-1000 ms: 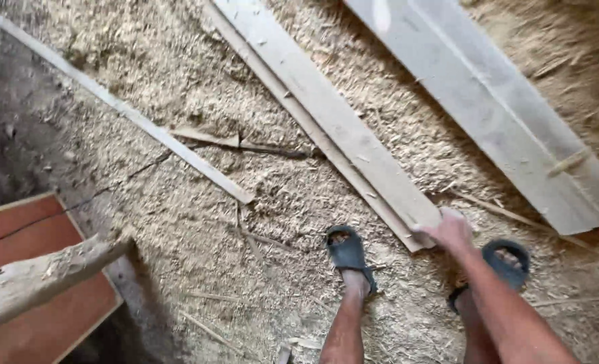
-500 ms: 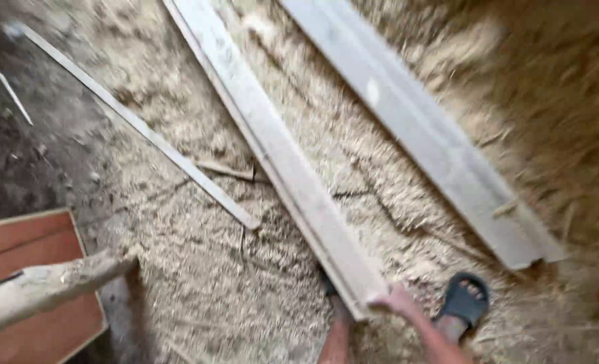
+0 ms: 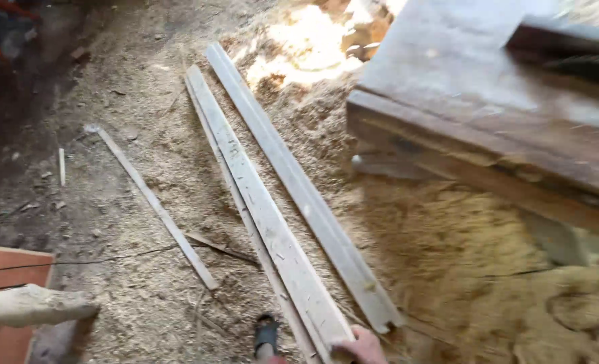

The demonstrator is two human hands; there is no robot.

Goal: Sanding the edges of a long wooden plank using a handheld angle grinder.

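Observation:
My right hand (image 3: pixel 361 346) shows at the bottom edge, its fingers closed on the near end of a long pale wooden board (image 3: pixel 266 216). That board runs up and to the left across the sawdust floor, with a second thin board right under its left side. A similar long board (image 3: pixel 309 202) lies parallel just to its right. My foot in a dark sandal (image 3: pixel 267 334) stands left of the hand. My left hand is out of the frame.
A thin wooden strip (image 3: pixel 156 207) lies to the left. A rough pale log (image 3: pixel 33 307) rests over a red-brown panel (image 3: pixel 6 337) at the lower left. A heavy wooden bench (image 3: pixel 475 135) fills the upper right, above a sawdust heap (image 3: pixel 461 269).
My right hand has pulled the board's near end toward me and down to the frame's bottom edge. The view has lifted, bringing the bench and the boards' far ends into sight.

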